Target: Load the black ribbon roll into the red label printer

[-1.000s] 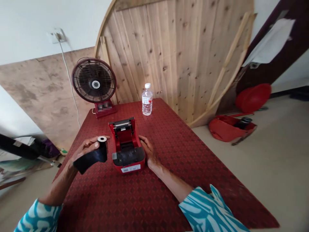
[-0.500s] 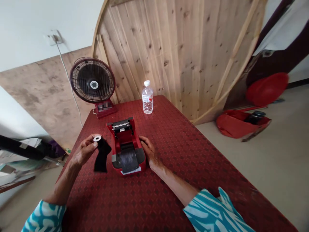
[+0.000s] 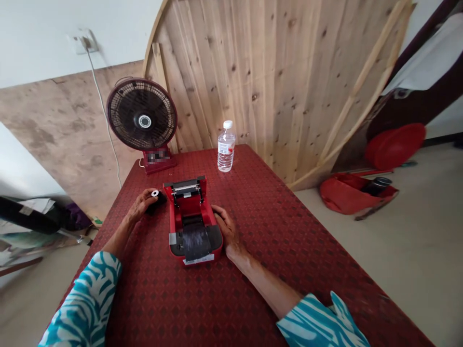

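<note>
A red label printer [image 3: 174, 212] stands on the table with its lid tipped up. A black strip [image 3: 195, 239] comes out of it and drapes over the front edge. Pinched in my left hand [image 3: 140, 205] is a small roll of black ribbon [image 3: 162, 199] with a white core end, left of the printer and near the tabletop. My right hand [image 3: 228, 231] is closed against the printer's right side, thumb toward its near edge and fingers along the wall. Part of the roll is hidden behind my left fingers.
A dark red fan [image 3: 142, 120] and a clear water bottle [image 3: 225, 149] stand at the back of the red patterned table [image 3: 282, 231]. Behind them leans a round wooden board [image 3: 260, 72]. A red bag [image 3: 343, 195] with a dark cylinder lies on the floor at right.
My left hand has moved forward and lower with the ribbon roll; its loose tail no longer hangs in view. My right hand stays on the printer. The view has shifted slightly.
</note>
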`<action>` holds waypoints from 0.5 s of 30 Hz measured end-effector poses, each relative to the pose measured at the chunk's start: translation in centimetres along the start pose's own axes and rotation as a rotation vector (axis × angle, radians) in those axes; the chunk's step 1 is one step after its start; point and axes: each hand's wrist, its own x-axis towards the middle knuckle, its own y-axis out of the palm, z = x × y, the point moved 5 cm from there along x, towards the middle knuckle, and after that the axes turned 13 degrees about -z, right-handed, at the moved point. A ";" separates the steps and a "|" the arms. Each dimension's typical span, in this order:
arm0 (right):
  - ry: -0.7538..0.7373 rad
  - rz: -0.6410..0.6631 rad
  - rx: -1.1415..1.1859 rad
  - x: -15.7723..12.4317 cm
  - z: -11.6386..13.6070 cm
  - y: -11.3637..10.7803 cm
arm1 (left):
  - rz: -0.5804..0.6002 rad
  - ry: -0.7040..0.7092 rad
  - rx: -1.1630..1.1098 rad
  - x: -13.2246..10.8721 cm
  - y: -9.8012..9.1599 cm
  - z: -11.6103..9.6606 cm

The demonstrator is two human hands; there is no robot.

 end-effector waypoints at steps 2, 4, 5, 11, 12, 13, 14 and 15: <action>-0.004 -0.003 0.002 0.0 0.0 0.0 | 0.008 0.015 0.048 -0.2 -0.5 -0.9; -0.017 0.000 0.001 0.1 0.0 0.0 | -0.033 0.057 0.091 -0.5 -1.3 -2.2; -0.025 0.005 -0.002 0.1 -0.1 0.0 | -0.075 0.089 0.107 -0.9 -1.7 -3.0; -0.036 -0.001 -0.026 0.3 -0.6 0.0 | 0.089 0.321 0.275 -6.4 1.2 -8.6; -0.035 -0.002 -0.027 0.3 -0.6 0.0 | 0.279 0.436 0.354 -7.7 3.2 -9.6; -0.035 -0.001 -0.028 0.2 -0.5 0.0 | 0.420 0.529 0.424 -8.9 5.1 -10.3; -0.038 0.003 -0.030 0.2 -0.4 0.0 | 0.521 0.592 0.506 -9.7 6.8 -10.7; -0.045 0.006 -0.031 0.1 -0.3 0.0 | 0.583 0.617 0.639 -10.0 8.3 -10.7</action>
